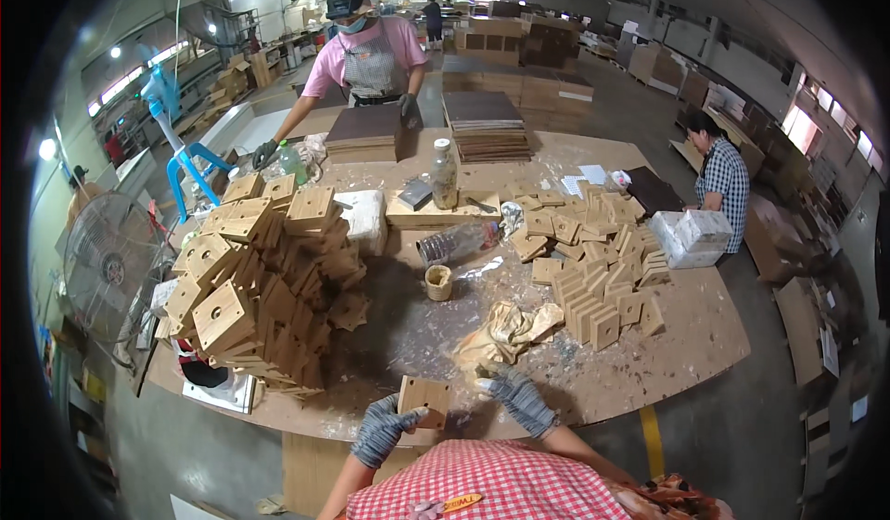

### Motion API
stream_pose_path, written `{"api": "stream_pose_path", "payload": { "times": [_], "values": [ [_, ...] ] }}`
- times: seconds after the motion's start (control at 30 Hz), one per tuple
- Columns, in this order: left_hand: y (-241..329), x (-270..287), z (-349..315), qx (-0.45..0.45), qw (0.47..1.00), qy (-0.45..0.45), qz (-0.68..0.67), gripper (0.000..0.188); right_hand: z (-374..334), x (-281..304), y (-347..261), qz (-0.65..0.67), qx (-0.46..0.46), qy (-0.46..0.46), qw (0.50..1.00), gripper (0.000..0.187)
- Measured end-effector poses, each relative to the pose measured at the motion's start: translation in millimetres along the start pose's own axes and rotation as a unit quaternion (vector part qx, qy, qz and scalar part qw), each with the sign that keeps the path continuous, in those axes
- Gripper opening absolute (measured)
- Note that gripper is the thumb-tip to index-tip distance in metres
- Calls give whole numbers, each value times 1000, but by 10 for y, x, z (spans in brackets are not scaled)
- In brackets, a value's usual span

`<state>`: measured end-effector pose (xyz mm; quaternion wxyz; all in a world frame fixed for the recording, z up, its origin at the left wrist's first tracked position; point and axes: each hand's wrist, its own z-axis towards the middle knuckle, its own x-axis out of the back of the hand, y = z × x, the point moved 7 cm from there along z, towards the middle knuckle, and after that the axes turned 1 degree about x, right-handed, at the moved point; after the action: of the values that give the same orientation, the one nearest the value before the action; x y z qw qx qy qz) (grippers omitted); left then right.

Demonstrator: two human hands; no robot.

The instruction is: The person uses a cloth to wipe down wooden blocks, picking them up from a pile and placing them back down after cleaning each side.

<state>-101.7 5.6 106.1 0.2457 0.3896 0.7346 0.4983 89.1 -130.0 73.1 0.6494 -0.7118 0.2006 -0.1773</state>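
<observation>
My left hand (381, 430), in a grey striped knit glove, grips a square wooden block (425, 401) with small dark holes near its corners. It is tilted up just over the table's near edge. To its right, my right hand (521, 401), gloved alike, is above the tabletop with its fingers partly spread and pale at the tips. I see nothing held in it. Just beyond lies a crumpled, stained yellowish cloth (505, 333). A small round tub (438, 284) with tan stuff inside stands farther back.
Tall stacks of wooden blocks (269, 288) rise on the left; more blocks (603, 270) lie at right. A plastic bottle (454, 242) lies behind the tub, near a capped jar (444, 175). Dark panels (486, 126) are stacked at the back. Two people (371, 66) (721, 177) work around the table.
</observation>
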Motion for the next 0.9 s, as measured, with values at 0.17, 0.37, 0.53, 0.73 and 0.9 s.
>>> {"api": "stream_pose_path", "payload": {
  "times": [0.17, 0.37, 0.53, 0.73, 0.9],
  "values": [
    [40, -227, 68, 12, 972, 39, -230, 28, 89, 40, -405, 54, 12, -37, 998, 50],
    [130, -596, 131, -14, 944, 22, -328, 38, 60, 21, -600, 101, 36, -114, 988, 50],
    [228, -708, 48, -75, 949, 75, -298, 40, 84, 109, -630, 80, 45, -154, 984, 48],
    [305, -805, 93, -98, 918, 96, -371, 44, 210, 56, -608, 204, -3, -215, 955, 47],
    [480, -986, 270, -122, 909, 52, -396, 39, 359, 36, -513, 226, -4, -234, 946, 45]
  ]
}}
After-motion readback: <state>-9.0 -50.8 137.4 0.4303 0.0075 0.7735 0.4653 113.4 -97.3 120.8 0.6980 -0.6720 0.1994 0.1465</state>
